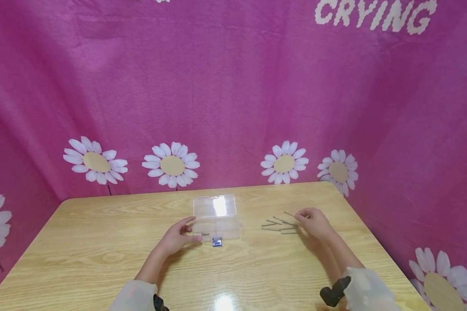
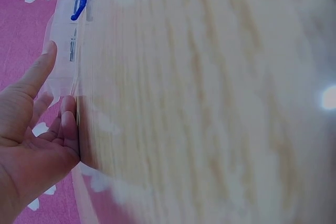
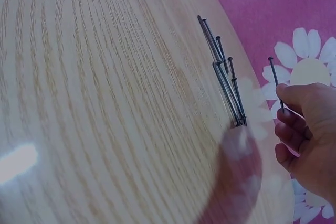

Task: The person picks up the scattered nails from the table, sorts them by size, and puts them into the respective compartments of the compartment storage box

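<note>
A clear plastic box stands with its lid raised at the back, a blue latch on its front edge. A few small nails lie in its front left compartment. My left hand holds the box's left end, thumb at the front corner and index finger farther back. To the right of the box, several long nails lie in a loose pile on the table. Just above them my right hand pinches one long nail between thumb and fingers, its head end sticking out.
The wood-grain table meets a pink cloth backdrop printed with daisies along its back edge. Cloth also hangs at both sides. A bright reflection shows near the table's front.
</note>
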Available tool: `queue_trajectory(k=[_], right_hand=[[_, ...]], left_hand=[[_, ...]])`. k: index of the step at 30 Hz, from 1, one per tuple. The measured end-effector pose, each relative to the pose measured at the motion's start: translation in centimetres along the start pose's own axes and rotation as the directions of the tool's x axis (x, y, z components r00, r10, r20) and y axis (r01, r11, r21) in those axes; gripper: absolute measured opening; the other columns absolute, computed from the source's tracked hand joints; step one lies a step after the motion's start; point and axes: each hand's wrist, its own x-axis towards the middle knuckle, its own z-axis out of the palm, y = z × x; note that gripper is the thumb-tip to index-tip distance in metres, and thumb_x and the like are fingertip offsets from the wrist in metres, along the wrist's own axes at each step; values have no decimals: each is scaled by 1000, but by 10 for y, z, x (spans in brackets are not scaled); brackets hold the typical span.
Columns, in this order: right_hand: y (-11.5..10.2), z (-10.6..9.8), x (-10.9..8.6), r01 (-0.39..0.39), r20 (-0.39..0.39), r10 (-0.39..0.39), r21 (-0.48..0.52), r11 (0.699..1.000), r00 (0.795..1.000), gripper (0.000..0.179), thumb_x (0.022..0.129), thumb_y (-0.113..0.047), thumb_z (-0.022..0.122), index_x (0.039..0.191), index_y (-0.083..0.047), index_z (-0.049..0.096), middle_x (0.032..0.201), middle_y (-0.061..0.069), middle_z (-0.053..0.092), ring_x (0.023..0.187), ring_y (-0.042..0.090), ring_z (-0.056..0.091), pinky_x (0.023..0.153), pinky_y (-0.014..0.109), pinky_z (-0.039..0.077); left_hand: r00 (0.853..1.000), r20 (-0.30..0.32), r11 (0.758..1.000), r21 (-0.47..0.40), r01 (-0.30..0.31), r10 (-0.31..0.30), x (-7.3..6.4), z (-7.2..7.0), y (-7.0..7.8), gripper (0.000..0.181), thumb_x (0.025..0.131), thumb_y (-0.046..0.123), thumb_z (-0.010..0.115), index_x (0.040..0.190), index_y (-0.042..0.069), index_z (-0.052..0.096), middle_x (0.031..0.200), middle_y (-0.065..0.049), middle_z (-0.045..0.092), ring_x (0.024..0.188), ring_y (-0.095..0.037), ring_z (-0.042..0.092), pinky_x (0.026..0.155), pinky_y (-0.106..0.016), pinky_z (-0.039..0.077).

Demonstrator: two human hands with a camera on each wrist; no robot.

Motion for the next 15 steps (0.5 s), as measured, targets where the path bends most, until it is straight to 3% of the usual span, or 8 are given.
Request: queue_trajectory(k=[8,15], right_hand=[[-16,5,-3,32,27,-33,50,998,999,22,93,-14,56,100,5,64,87,18,61,74,16,51,66,29,43],[-28,15,1,122,42,-123,24,992,992,20,91,-14,59,96,4,67,86,13,64,74,14,51,70,29,42]], left_hand=[[1000,2,1000,9,3,-3,1,0,-1,72,77,27,77,140,13,44,112,-11,54,96,-21,48,81,-32,43],[1000,5,1000,-1,-3,3,3,0,-3,74,76,29,78,140,13,44,114,-12,55,96,-20,49,84,-34,43]])
